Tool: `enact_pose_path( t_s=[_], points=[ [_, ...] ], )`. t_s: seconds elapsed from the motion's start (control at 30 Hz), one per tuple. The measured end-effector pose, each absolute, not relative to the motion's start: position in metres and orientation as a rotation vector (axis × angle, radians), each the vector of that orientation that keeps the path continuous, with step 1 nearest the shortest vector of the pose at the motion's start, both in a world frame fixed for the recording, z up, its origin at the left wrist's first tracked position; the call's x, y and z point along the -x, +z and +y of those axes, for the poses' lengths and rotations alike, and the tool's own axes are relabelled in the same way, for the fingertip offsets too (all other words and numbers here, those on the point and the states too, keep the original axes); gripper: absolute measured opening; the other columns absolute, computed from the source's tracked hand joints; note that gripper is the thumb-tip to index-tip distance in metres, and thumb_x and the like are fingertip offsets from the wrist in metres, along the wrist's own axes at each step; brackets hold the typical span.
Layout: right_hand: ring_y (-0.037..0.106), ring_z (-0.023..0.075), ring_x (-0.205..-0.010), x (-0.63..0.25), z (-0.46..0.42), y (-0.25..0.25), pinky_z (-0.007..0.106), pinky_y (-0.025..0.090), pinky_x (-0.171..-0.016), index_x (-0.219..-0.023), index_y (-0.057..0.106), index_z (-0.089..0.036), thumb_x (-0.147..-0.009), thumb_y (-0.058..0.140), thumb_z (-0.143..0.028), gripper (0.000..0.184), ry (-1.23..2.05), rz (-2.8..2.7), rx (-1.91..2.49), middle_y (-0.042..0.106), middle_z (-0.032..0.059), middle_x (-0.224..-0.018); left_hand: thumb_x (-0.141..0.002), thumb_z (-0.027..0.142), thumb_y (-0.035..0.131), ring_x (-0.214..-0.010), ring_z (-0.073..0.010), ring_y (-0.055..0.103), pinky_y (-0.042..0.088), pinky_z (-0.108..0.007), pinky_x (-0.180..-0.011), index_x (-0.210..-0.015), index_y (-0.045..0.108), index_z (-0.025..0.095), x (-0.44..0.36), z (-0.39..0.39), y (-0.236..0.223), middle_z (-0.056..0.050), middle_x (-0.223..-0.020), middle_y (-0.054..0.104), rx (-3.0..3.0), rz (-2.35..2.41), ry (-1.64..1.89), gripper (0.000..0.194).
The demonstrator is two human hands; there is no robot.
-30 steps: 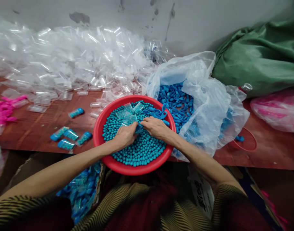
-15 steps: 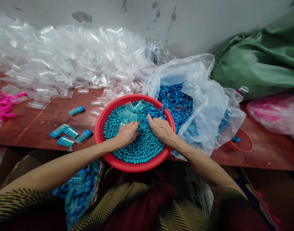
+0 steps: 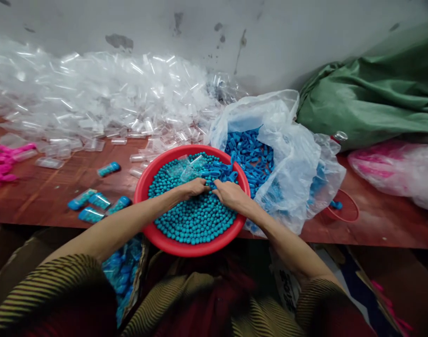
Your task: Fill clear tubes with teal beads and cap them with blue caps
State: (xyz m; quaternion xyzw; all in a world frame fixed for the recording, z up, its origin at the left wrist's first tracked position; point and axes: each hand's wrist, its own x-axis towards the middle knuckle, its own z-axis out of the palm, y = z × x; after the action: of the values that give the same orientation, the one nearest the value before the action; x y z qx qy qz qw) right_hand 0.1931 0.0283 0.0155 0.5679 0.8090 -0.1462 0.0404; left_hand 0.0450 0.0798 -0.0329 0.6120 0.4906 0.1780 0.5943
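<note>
Both hands are over a red basin (image 3: 139, 196) filled with round turquoise beads (image 3: 192, 224). My left hand (image 3: 195, 187) is closed, fingers pinched low at the beads; what it holds is hidden. Close beside it, fingertips almost meeting, my right hand (image 3: 229, 193) is also closed, and I cannot make out what is between its fingers. Just beyond the hands, blue plastic pieces with looped ends (image 3: 222, 171) lie on the beads against the basin's far right side. Left of those rest a few clear plastic tubes (image 3: 191, 169).
Clear tubes (image 3: 119, 103) are heaped along the wall. An open plastic bag (image 3: 284, 140) holds more blue pieces (image 3: 250, 152). Several filled blue-capped tubes (image 3: 99, 200) lie left, near pink pieces (image 3: 5, 164). A small red basket (image 3: 347, 213) and green sack (image 3: 368, 103) are right.
My right hand touched the blue pieces with its index finger half a second ago, then came back toward the left hand. The left hand has shifted slightly right and its fingers meet the right's.
</note>
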Motion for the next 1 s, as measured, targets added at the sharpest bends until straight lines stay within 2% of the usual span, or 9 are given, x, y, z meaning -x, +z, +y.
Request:
enact_pose_path(
  t_s=[0.1,0.2,0.27,0.37,0.43,0.6,0.87,0.93,1.0],
  points=[
    [0.063,0.0162,-0.067,-0.205,0.037,0.012,0.024,0.045,-0.058,-0.118,0.049,-0.015,-0.092,0.04,-0.026,0.029,-0.941,2.542,-1.932,0.067,0.006,-0.083,-0.065,0.038,0.066,-0.063,-0.015,0.055,0.045,-0.03,-0.066,-0.067,0.063,0.015,-0.027,0.074,-0.027,-0.002,-0.063,0.062,-1.269,1.01,0.472,0.023],
    [0.053,0.0095,-0.045,-0.21,0.041,0.01,0.02,0.043,-0.045,-0.12,0.048,-0.018,-0.092,0.037,-0.025,0.031,-1.49,2.421,-1.987,0.06,-0.0027,-0.067,-0.065,0.039,0.069,-0.069,-0.0142,0.056,0.044,-0.028,-0.071,-0.078,0.067,0.014,-0.013,0.065,-0.02,-0.004,-0.074,0.065,-1.153,0.966,0.536,0.028],
    [0.051,0.0083,-0.043,-0.206,0.041,0.008,0.019,0.042,-0.041,-0.119,0.049,-0.018,-0.091,0.038,-0.024,0.031,-1.679,2.367,-1.999,0.056,-0.0044,-0.063,-0.065,0.037,0.071,-0.072,-0.0137,0.055,0.042,-0.026,-0.072,-0.083,0.067,0.014,-0.008,0.06,-0.016,-0.004,-0.078,0.065,-1.07,0.968,0.585,0.029],
    [0.054,0.008,-0.05,-0.197,0.038,0.004,0.018,0.045,-0.042,-0.121,0.048,-0.019,-0.09,0.038,-0.021,0.033,-1.847,2.4,-1.97,0.057,-0.0021,-0.073,-0.066,0.035,0.071,-0.072,-0.0127,0.054,0.04,-0.025,-0.072,-0.087,0.066,0.015,-0.005,0.053,-0.012,-0.002,-0.078,0.064,-1.005,0.969,0.645,0.03],
    [0.056,0.0086,-0.055,-0.192,0.037,0.001,0.018,0.047,-0.042,-0.123,0.047,-0.02,-0.089,0.037,-0.02,0.035,-1.915,2.424,-1.933,0.057,-0.0009,-0.078,-0.067,0.036,0.07,-0.072,-0.0125,0.054,0.04,-0.025,-0.073,-0.086,0.065,0.015,-0.004,0.05,-0.011,-0.001,-0.077,0.063,-1.002,0.957,0.668,0.029],
    [0.056,0.0084,-0.055,-0.187,0.036,0.001,0.018,0.047,-0.042,-0.121,0.047,-0.019,-0.089,0.038,-0.019,0.034,-1.924,2.427,-1.905,0.056,-0.0011,-0.077,-0.069,0.04,0.067,-0.067,-0.0127,0.057,0.043,-0.026,-0.069,-0.08,0.058,0.014,-0.002,0.045,-0.009,-0.001,-0.07,0.061,-1.009,0.937,0.672,0.03],
    [0.054,0.0083,-0.053,-0.182,0.033,0.009,0.018,0.046,-0.042,-0.121,0.049,-0.02,-0.089,0.038,-0.019,0.033,-2.023,2.399,-1.826,0.054,-0.0018,-0.073,-0.071,0.034,0.063,-0.048,-0.0086,0.051,0.041,-0.019,-0.04,-0.095,0.046,0.018,-0.006,0.034,-0.005,0.006,-0.066,0.051,-1.174,1.029,0.672,0.034],
    [0.054,0.0094,-0.053,-0.181,0.032,0.01,0.021,0.048,-0.046,-0.121,0.05,-0.019,-0.089,0.038,-0.019,0.034,-1.954,2.459,-1.825,0.055,-0.0016,-0.071,-0.071,0.032,0.063,-0.045,-0.0075,0.05,0.039,-0.018,-0.036,-0.1,0.045,0.018,-0.005,0.032,-0.006,0.007,-0.066,0.051,-1.225,1.01,0.654,0.036],
    [0.058,0.0115,-0.061,-0.18,0.03,0.01,0.025,0.051,-0.058,-0.117,0.054,-0.018,-0.088,0.042,-0.017,0.032,-1.703,2.684,-1.838,0.059,0.0,-0.074,-0.073,0.031,0.061,-0.043,-0.0073,0.051,0.039,-0.017,-0.034,-0.103,0.045,0.018,-0.003,0.03,-0.007,0.007,-0.066,0.05,-1.237,0.984,0.649,0.037]
  ],
)
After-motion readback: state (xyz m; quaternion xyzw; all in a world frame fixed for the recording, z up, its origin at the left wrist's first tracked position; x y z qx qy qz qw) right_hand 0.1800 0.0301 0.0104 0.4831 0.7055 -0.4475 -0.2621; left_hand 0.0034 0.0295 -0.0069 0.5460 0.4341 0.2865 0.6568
